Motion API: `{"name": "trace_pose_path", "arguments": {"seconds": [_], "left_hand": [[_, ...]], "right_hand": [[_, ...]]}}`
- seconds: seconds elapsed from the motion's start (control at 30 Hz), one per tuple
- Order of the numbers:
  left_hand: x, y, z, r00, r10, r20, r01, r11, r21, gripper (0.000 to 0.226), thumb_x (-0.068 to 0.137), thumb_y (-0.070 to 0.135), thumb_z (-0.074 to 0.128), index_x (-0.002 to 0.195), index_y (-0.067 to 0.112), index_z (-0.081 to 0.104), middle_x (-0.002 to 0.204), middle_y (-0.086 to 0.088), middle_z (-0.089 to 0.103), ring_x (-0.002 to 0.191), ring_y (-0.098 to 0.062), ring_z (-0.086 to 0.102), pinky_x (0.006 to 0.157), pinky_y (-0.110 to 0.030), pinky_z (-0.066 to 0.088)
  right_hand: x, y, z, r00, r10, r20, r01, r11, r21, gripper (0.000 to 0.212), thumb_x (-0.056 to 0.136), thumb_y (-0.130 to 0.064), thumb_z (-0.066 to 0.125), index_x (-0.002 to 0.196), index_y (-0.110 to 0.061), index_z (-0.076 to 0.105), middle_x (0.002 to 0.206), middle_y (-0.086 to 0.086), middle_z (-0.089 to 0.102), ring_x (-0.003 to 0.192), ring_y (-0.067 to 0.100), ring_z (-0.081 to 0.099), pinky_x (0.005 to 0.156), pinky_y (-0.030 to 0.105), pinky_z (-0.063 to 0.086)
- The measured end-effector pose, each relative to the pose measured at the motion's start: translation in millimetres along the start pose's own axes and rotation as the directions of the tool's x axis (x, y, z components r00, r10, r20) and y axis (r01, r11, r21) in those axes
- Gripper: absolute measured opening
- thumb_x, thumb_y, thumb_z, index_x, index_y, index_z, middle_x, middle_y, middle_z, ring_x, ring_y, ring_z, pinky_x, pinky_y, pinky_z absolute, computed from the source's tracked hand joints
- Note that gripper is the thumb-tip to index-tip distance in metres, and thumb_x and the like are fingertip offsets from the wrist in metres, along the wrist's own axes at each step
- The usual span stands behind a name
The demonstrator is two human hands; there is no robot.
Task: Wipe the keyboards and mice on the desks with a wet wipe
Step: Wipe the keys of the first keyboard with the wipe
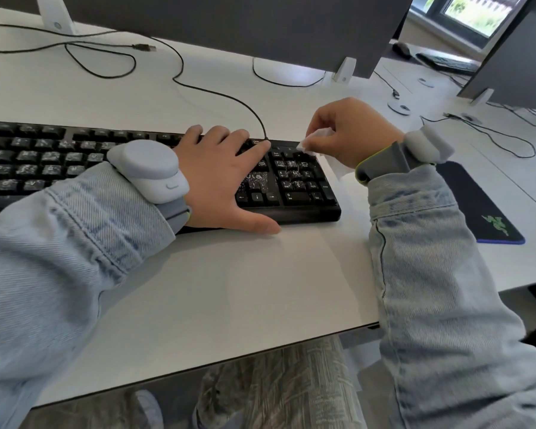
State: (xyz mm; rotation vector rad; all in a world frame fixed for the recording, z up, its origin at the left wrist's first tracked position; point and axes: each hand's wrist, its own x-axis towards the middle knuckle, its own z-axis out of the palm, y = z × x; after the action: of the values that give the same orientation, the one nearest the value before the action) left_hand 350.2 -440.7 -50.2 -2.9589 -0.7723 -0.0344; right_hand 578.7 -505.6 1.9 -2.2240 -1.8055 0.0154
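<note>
A black keyboard (304,181) lies across the white desk (229,289), its keys speckled with white marks. My left hand (223,178) rests flat on its right half, fingers spread over the keys and thumb along the front edge. My right hand (347,131) hovers at the keyboard's top right corner and pinches a white wet wipe (314,140), which touches the number pad's upper edge. Part of the wipe hangs below the palm. No mouse shows on this desk.
A black mouse pad (477,202) with a green logo lies right of the keyboard. Cables (180,78) trail behind it toward the dark partition panel (229,23). A farther desk at top right holds another keyboard (446,61) and mouse (401,49).
</note>
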Motion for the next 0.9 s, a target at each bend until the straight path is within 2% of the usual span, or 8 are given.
{"name": "trace_pose_path", "arguments": {"seconds": [0.1,0.27,0.4,0.53,0.67,0.73,0.8,0.9], "left_hand": [[-0.5,2.2,0.1,1.0,-0.01,-0.003,0.01,1.0,0.009,0.133,0.05,0.103,0.009,0.16,0.029,-0.001,0.16,-0.002,0.016,0.146,-0.028,0.018,0.12,-0.048,0.015],[-0.2,2.9,2.2,0.999,-0.012,-0.03,0.013,1.0,0.014,0.134,0.048,0.103,0.005,0.159,0.028,0.002,0.159,-0.002,0.019,0.145,-0.028,0.021,0.12,-0.048,0.017],[0.5,3.6,3.7,0.999,-0.013,-0.046,0.014,1.0,0.015,0.135,0.048,0.103,0.005,0.159,0.027,0.003,0.159,-0.002,0.021,0.144,-0.028,0.023,0.119,-0.047,0.018],[1.1,3.5,3.7,0.999,-0.012,-0.052,0.013,1.0,0.019,0.136,0.048,0.103,0.005,0.159,0.026,0.003,0.16,-0.002,0.021,0.144,-0.028,0.023,0.119,-0.047,0.019],[1.5,3.3,3.9,0.998,-0.016,-0.061,0.018,1.0,0.023,0.138,0.047,0.104,0.006,0.159,0.022,0.007,0.159,-0.002,0.023,0.143,-0.029,0.026,0.118,-0.048,0.021],[2.0,3.0,4.5,0.998,-0.014,-0.068,0.015,1.0,0.018,0.138,0.048,0.105,0.01,0.157,0.02,0.009,0.157,-0.002,0.027,0.141,-0.03,0.029,0.116,-0.049,0.024],[2.7,2.5,4.9,0.997,-0.009,-0.079,0.01,1.0,0.015,0.138,0.048,0.105,0.01,0.156,0.019,0.011,0.155,-0.001,0.029,0.139,-0.03,0.032,0.115,-0.049,0.026],[2.9,2.4,5.4,0.996,-0.008,-0.084,0.01,1.0,0.023,0.141,0.047,0.106,0.009,0.157,0.017,0.012,0.156,-0.002,0.029,0.139,-0.03,0.032,0.115,-0.049,0.026]], "right_hand": [[-2.5,-6.1,5.2,1.0,-0.019,-0.003,0.019,0.999,0.034,0.015,0.076,-0.038,0.073,0.076,-0.023,0.07,0.069,-0.009,0.061,0.067,0.012,0.056,0.059,0.025,0.042],[-3.6,0.5,2.2,1.0,0.028,0.004,-0.028,0.999,-0.021,0.014,0.077,-0.034,0.074,0.076,-0.021,0.069,0.078,-0.003,0.063,0.074,0.014,0.058,0.06,0.023,0.038],[-5.0,-2.0,3.7,0.999,0.022,-0.024,-0.022,1.0,0.022,0.015,0.077,-0.034,0.073,0.078,-0.02,0.07,0.069,-0.009,0.059,0.062,0.006,0.05,0.055,0.022,0.037],[-5.0,-2.6,6.3,1.0,0.027,0.007,-0.027,1.0,-0.003,0.014,0.076,-0.036,0.073,0.077,-0.023,0.071,0.074,-0.007,0.062,0.07,0.012,0.056,0.062,0.025,0.04],[-4.6,-7.3,5.3,0.997,-0.016,-0.071,0.018,0.999,0.026,0.011,0.078,-0.032,0.07,0.078,-0.021,0.07,0.066,-0.013,0.056,0.061,0.004,0.05,0.056,0.023,0.037],[-4.6,-22.5,9.7,0.994,-0.089,-0.068,0.092,0.994,0.054,0.011,0.078,-0.033,0.07,0.079,-0.022,0.07,0.063,-0.015,0.055,0.059,0.001,0.049,0.056,0.018,0.036],[-4.4,-35.2,15.0,0.989,-0.142,-0.042,0.144,0.989,0.038,0.012,0.078,-0.033,0.071,0.08,-0.022,0.071,0.062,-0.016,0.053,0.059,-0.001,0.048,0.052,0.008,0.033],[-4.2,-34.1,14.7,0.989,-0.145,-0.016,0.144,0.989,-0.036,0.014,0.079,-0.034,0.071,0.083,-0.02,0.072,0.064,-0.017,0.051,0.063,0.004,0.049,0.05,0.004,0.03]]}}
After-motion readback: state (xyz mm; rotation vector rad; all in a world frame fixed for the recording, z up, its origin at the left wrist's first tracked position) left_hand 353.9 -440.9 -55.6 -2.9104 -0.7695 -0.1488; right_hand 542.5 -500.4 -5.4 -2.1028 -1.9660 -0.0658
